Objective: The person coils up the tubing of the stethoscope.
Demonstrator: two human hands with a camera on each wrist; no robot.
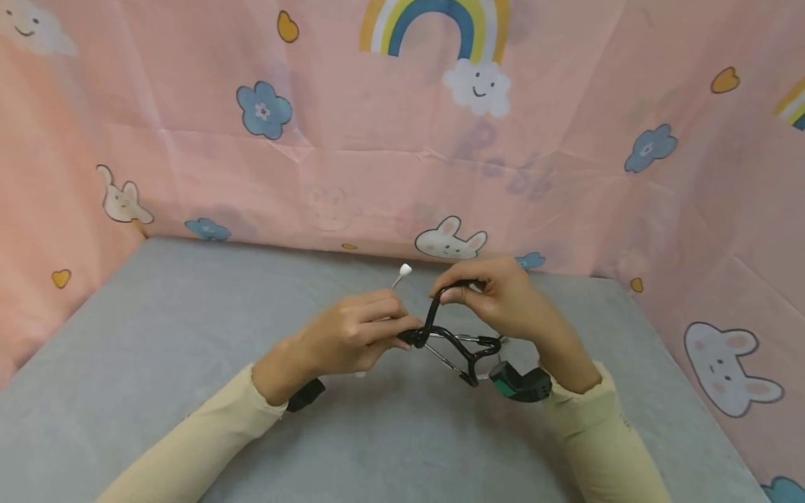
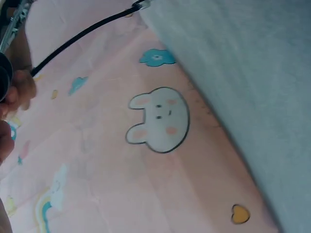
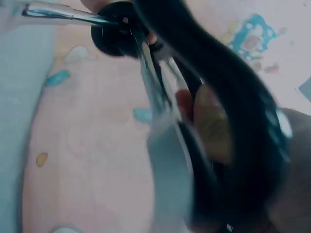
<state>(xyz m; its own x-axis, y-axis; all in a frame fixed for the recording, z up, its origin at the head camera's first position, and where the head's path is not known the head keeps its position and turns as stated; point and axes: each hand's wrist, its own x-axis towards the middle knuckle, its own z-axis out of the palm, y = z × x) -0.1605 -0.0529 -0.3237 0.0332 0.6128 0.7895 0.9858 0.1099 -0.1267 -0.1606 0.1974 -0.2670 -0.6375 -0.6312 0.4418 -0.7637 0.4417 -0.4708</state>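
Between both hands is a folding stand-like frame (image 1: 468, 356) with thin metal rods and black-coated curved arms, held up over the table. My left hand (image 1: 358, 328) grips it near its dark hub (image 1: 413, 338); a metal rod with a white tip (image 1: 405, 270) sticks up past the knuckles. With thumb and fingers my right hand (image 1: 503, 297) pinches a bent black arm (image 1: 434, 307). In the right wrist view that black arm (image 3: 218, 73) looms large and blurred, the hub (image 3: 116, 29) beyond it. A thin black rod (image 2: 82, 39) crosses the left wrist view.
A grey cloth-covered table (image 1: 189, 335) spreads beneath the hands. Behind it and at both sides hangs a pink printed curtain (image 1: 377, 188). Dark wrist devices sit at the left cuff (image 1: 306, 396) and the right cuff (image 1: 522, 382).
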